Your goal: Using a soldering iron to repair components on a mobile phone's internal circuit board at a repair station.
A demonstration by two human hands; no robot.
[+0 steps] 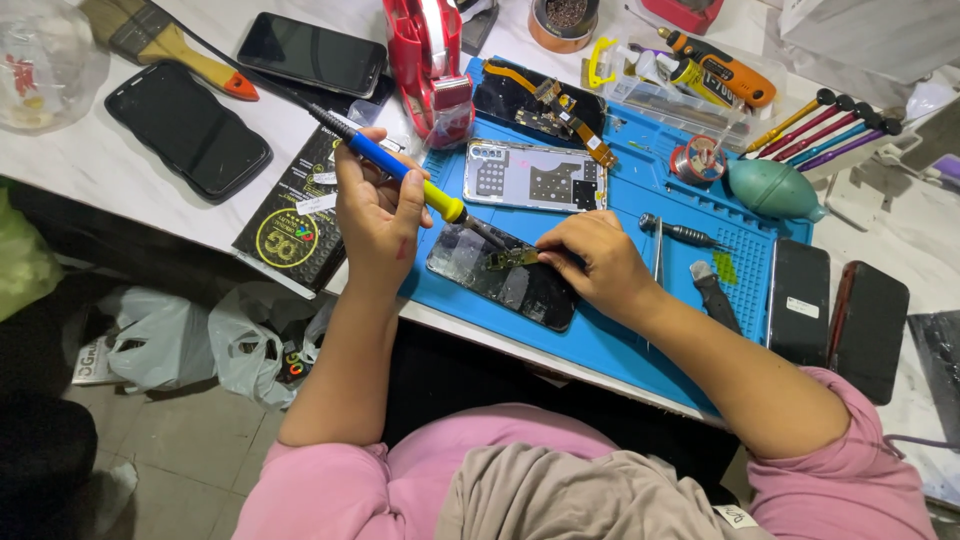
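My left hand (pixel 375 215) grips a soldering iron (pixel 395 165) with a blue and yellow handle, its dark tip pointing down at a small gold part (pixel 510 258). That part lies on a glossy dark phone panel (pixel 500 275) on the blue work mat (pixel 620 330). My right hand (pixel 590 262) rests on the panel's right end, fingertips pinching or pressing the gold part in place. Just beyond sits an opened phone body (pixel 535 176) showing its inner boards.
Behind the mat are a red tape dispenser (pixel 425 60), another opened phone with an orange flex cable (pixel 545 100), a solder spool (pixel 700 160), a teal air blower (pixel 775 190) and coloured screwdrivers (pixel 825 125). Black phones (pixel 185 125) lie left; more (pixel 835 310) lie right. Plastic bags (pixel 200 345) sit on the floor.
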